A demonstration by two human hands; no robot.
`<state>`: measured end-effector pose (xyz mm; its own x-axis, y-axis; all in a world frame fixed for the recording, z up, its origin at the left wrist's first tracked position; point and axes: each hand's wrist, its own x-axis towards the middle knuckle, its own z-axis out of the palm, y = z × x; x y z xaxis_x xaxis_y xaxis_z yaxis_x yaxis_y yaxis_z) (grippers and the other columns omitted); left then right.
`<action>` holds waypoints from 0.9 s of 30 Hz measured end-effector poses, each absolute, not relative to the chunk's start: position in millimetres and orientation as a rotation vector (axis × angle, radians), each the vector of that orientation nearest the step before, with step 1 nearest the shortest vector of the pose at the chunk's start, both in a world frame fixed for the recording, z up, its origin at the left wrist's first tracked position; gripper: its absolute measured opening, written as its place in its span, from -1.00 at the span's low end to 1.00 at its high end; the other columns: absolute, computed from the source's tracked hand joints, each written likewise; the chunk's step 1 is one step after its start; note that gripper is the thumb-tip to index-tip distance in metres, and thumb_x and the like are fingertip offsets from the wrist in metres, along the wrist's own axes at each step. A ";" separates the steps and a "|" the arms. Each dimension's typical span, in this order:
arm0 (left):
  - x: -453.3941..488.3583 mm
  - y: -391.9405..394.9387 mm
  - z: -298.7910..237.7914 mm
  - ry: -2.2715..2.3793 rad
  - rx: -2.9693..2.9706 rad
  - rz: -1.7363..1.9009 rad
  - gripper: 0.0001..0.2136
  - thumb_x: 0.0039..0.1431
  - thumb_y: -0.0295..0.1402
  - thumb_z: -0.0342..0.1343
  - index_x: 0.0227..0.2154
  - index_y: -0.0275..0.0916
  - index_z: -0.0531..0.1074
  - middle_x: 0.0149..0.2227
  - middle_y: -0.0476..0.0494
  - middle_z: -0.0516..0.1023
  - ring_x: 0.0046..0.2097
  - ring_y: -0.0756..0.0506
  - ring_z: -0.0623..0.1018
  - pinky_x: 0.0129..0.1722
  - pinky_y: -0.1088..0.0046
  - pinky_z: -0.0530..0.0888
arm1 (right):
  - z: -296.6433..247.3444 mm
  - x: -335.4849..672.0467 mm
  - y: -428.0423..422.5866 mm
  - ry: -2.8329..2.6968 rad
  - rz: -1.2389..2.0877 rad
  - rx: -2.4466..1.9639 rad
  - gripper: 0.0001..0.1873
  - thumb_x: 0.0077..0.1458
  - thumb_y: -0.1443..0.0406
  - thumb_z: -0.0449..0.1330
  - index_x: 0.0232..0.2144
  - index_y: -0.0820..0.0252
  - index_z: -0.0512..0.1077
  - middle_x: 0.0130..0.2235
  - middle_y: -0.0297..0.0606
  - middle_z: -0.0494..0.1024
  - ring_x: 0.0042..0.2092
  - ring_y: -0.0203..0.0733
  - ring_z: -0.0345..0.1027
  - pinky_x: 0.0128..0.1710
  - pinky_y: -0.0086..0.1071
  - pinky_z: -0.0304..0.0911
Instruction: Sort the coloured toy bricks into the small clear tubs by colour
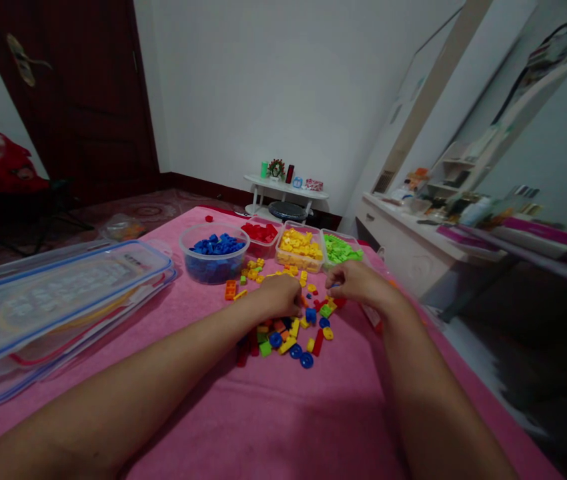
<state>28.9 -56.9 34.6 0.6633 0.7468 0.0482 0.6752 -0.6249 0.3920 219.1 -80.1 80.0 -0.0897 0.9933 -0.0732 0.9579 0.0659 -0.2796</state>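
A heap of small mixed-colour plastic bricks lies on a pink cloth. My left hand rests on the far side of the heap, fingers curled down among the pieces; what they hold is hidden. My right hand hovers at the heap's right edge, fingers pinched together over red and green pieces. Behind the heap stand a round tub of blue bricks, a box of red bricks, a box of yellow bricks and a box of green bricks.
Stacked clear lids with blue rims lie on the cloth at the left. A white dresser stands beyond the right edge, a small white side table by the far wall, a dark door at the back left.
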 end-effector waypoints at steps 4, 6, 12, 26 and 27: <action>17.0 -43.7 35.7 1.180 2.533 0.224 -0.86 -0.16 -0.25 0.30 -0.52 -0.19 0.57 -0.46 -0.14 0.56 -0.41 -0.10 0.48 -0.43 0.48 0.28 | 83.4 197.2 -95.4 -2.307 0.600 -2.259 -0.84 -0.30 0.43 0.30 -0.52 0.18 0.55 -0.55 -0.33 0.53 -0.51 -0.27 0.38 -0.55 -0.50 0.15; 13.2 -36.7 33.3 1.175 2.504 0.272 -0.86 -0.18 -0.25 0.31 -0.56 -0.20 0.55 -0.51 -0.11 0.54 -0.46 -0.06 0.46 -0.46 0.50 0.25 | 83.8 184.1 -100.6 -2.377 0.492 -2.354 -0.82 -0.35 0.46 0.32 -0.55 0.17 0.56 -0.52 -0.29 0.55 -0.47 -0.23 0.41 -0.52 -0.48 0.18; 10.3 -20.6 31.1 0.945 2.001 0.481 -0.78 -0.10 -0.29 0.26 -0.66 -0.30 0.41 -0.68 0.05 0.35 -0.61 0.09 0.28 -0.61 0.60 0.16 | 73.3 170.7 -99.1 -2.516 0.162 -2.365 -0.85 -0.37 0.43 0.30 -0.59 0.16 0.55 -0.49 -0.22 0.56 -0.40 -0.11 0.44 -0.46 -0.40 0.22; 17.0 -20.0 35.4 0.709 0.894 0.494 -0.77 0.29 -0.25 -0.10 -0.29 -0.33 0.33 -0.36 -0.23 0.51 -0.45 -0.01 0.57 -0.57 0.62 0.48 | 88.5 185.8 -83.9 -2.037 0.108 -1.808 -0.86 -0.08 0.29 0.17 -0.44 0.18 0.52 -0.47 -0.31 0.54 -0.45 -0.30 0.34 -0.50 -0.49 0.08; 17.2 -20.6 35.3 0.696 0.884 0.487 -0.72 0.30 -0.20 -0.14 -0.30 -0.33 0.32 -0.36 -0.23 0.51 -0.44 -0.03 0.58 -0.56 0.60 0.49 | 86.8 182.5 -82.9 -2.020 0.133 -1.757 -0.86 -0.07 0.29 0.18 -0.44 0.19 0.52 -0.46 -0.31 0.55 -0.44 -0.29 0.34 -0.49 -0.48 0.10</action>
